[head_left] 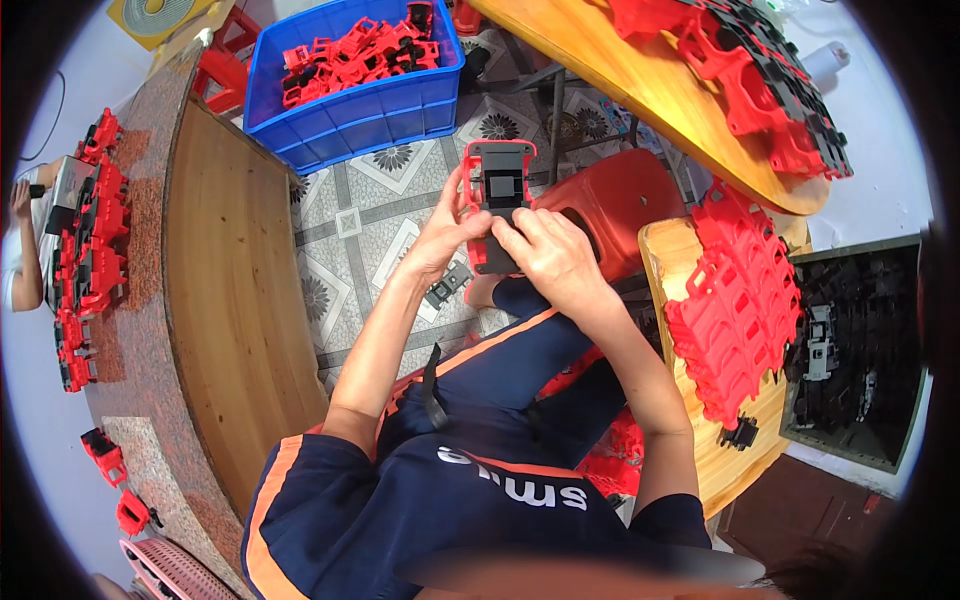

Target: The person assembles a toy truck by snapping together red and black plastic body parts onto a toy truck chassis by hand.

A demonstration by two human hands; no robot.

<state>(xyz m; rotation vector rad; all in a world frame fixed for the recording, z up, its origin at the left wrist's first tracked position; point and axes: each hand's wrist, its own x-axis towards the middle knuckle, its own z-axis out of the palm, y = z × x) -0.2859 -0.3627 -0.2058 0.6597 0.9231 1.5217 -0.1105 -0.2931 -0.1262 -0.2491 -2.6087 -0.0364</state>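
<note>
I am holding the red-and-black frame (pixel 502 188) between left hand (pixel 443 238) and right hand (pixel 558 258), judging it light, stiff, best edge-gripped.

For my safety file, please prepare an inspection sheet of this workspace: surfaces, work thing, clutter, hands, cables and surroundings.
Surfaces: table, bench and counter all carry red pieces.
Work thing: red-black part, held above the floor.
Clutter: grey piece on the floor.
Left hand: grips the part's left side.
Right hand: fingers at the part's near right side; grip unclear.
Cables: thin dark cable by left wall.
Surroundings: blue bin of red pieces; red stool; another person, far left.
</note>
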